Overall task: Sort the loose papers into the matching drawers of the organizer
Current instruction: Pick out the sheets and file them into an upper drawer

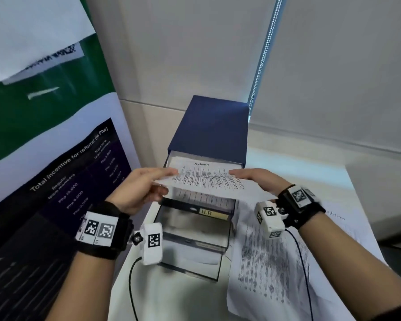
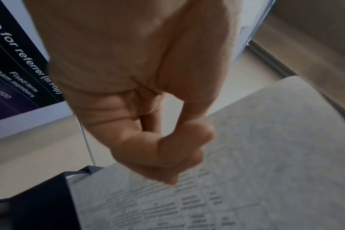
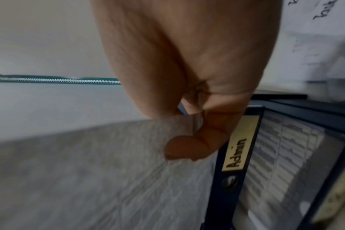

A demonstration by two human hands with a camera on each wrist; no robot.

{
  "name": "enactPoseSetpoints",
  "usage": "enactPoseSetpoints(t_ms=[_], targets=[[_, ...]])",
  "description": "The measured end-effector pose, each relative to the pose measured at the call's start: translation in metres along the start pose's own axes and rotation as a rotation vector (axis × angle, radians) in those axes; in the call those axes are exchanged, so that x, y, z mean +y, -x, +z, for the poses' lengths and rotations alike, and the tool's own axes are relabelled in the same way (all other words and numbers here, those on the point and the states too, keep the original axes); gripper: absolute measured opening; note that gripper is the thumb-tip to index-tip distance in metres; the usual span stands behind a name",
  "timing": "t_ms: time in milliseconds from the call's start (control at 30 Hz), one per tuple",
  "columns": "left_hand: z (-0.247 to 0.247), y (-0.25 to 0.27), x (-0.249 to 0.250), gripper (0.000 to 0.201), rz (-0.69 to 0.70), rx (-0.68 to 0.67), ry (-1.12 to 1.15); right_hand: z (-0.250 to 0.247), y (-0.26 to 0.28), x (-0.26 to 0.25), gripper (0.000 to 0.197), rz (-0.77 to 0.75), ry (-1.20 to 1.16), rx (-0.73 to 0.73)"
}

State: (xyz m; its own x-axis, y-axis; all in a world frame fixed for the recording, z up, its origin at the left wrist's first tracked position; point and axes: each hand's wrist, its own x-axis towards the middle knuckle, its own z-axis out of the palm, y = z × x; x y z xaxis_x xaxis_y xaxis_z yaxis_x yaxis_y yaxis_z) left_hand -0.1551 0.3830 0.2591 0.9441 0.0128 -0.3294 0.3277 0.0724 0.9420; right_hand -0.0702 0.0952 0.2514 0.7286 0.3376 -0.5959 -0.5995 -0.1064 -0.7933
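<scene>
A printed sheet headed "Admin" (image 1: 204,179) hovers flat over the pulled-out top drawer (image 1: 202,200) of the dark blue organizer (image 1: 208,130). My left hand (image 1: 146,186) pinches its left edge, fingers (image 2: 179,147) curled under the sheet (image 2: 256,171). My right hand (image 1: 257,179) pinches the right edge; its thumb (image 3: 193,147) presses under the sheet (image 3: 89,171). The drawer's front carries an "Admin" label (image 3: 239,144), and paper lies inside. A lower drawer with an "H.R" label (image 1: 212,213) also stands pulled out.
Loose printed papers (image 1: 269,258) lie on the white table (image 1: 171,297) right of the organizer. A dark poster panel (image 1: 63,181) stands close on the left. A wall and a blind cord (image 1: 263,52) are behind. Cables trail from both wrist cameras.
</scene>
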Motion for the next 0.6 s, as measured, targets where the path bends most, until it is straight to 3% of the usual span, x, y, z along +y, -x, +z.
enactPoseSetpoints(t_ms=[67, 133, 267, 333, 433, 533, 600], targets=[[-0.002, -0.015, -0.014, 0.018, -0.043, 0.007, -0.099, -0.003, -0.012, 0.002, 0.02, -0.073, 0.031, 0.11], [-0.003, -0.03, -0.026, 0.024, -0.037, 0.042, -0.134, -0.012, -0.022, 0.009, 0.026, -0.09, 0.075, 0.116], [0.003, -0.059, -0.035, 0.039, 0.062, 0.149, -0.211, -0.03, -0.01, 0.023, 0.037, 0.031, 0.208, -0.122], [0.008, -0.074, -0.038, 0.041, 0.105, 0.196, -0.252, -0.032, -0.01, 0.026, 0.036, 0.02, 0.2, -0.173], [0.016, -0.09, -0.036, 0.028, 0.072, 0.31, -0.316, -0.029, -0.03, 0.018, 0.03, -0.084, 0.148, 0.008], [0.029, -0.096, -0.031, 0.022, -0.06, 0.185, -0.192, -0.023, -0.056, 0.008, 0.024, -0.134, 0.102, 0.114], [0.035, -0.107, -0.034, 0.019, -0.022, 0.185, -0.188, -0.02, -0.072, 0.007, 0.017, -0.146, 0.077, 0.129]])
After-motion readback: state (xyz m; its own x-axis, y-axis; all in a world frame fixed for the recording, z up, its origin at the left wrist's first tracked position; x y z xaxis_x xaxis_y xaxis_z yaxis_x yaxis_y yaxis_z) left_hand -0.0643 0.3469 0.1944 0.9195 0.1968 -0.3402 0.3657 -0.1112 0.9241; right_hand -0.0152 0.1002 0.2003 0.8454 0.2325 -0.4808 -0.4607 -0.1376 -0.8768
